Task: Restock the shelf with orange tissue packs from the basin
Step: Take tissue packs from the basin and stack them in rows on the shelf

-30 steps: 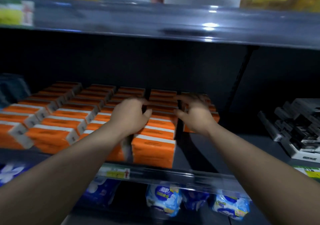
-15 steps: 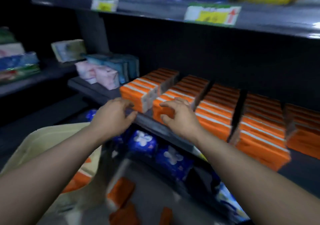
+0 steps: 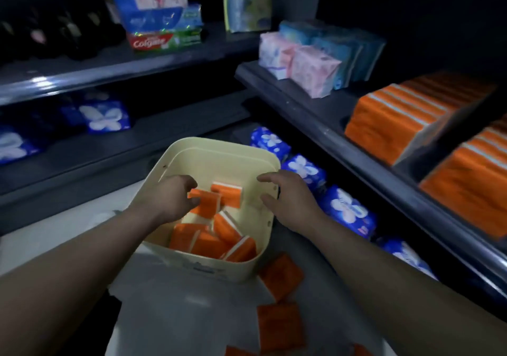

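Both hands left the shelf (image 3: 315, 114) — left hand (image 3: 172, 199) now touching basin (image 3: 219, 152) packs (image 3: 204, 200).

The floor (image 3: 323, 287) at six o'clock carries the cream basin (image 3: 219, 161), and loose orange packs (image 3: 281, 276) lie beside it toward five o'clock. At three o'clock, the dark shelf (image 3: 315, 114) bears rows of orange tissue packs (image 3: 395, 117), with pink and blue packets (image 3: 315, 70) further along at one o'clock. The shelf at eleven o'clock (image 3: 82, 73) holds toothpaste boxes (image 3: 164, 40).
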Tool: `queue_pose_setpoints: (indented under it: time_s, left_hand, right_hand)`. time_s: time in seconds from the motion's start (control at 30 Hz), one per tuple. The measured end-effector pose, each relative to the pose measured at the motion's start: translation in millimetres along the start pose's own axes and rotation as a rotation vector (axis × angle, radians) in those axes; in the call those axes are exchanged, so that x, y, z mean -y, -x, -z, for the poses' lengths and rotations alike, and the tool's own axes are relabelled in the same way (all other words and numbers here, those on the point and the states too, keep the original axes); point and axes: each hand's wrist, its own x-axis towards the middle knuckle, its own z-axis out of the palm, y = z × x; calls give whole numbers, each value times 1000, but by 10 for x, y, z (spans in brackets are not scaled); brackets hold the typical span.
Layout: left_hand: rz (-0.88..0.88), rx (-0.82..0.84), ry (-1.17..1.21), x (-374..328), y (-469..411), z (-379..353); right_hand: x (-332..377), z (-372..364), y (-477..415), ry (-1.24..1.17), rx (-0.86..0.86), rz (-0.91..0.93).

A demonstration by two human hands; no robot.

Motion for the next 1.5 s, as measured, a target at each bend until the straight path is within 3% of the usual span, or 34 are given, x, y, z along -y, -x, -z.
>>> queue_pose_setpoints:
  time_s: [0.23, 0.43, 0.53, 0.63, 0.87, 1.07, 1.33, 1.5]
  left_hand:
    - [99, 282, 32, 429, -556, -750]
    - [118, 583, -126, 559, -942, -1330]
    - [130, 774, -80, 486, -1028, -1457]
    - [81, 828, -117, 528, -1095, -1601]
    - [-46, 638, -117, 570, -1073, -1540]
    - [89, 300, 51, 926, -923, -874]
    - [112, -226, 540, 1084, -691, -434]
    - [140, -316, 694, 1039, -625, -465]
  right_hand:
    - [-13, -780, -549, -24, 126, -64]
    - [-166, -1173, -888, -26, 195, -179]
    - [-271, -1347, -1003, -18, 191, -266]
    - [-381, -1477, -1055, -4, 214, -308]
    - [-505, -1584, -1115, 15, 246, -346]
    - [-479, -1672, -1171, 48, 269, -348]
    - [-409, -1987, -1287, 92, 351, -320]
    - [-452, -2330, -1249, 140, 427, -313]
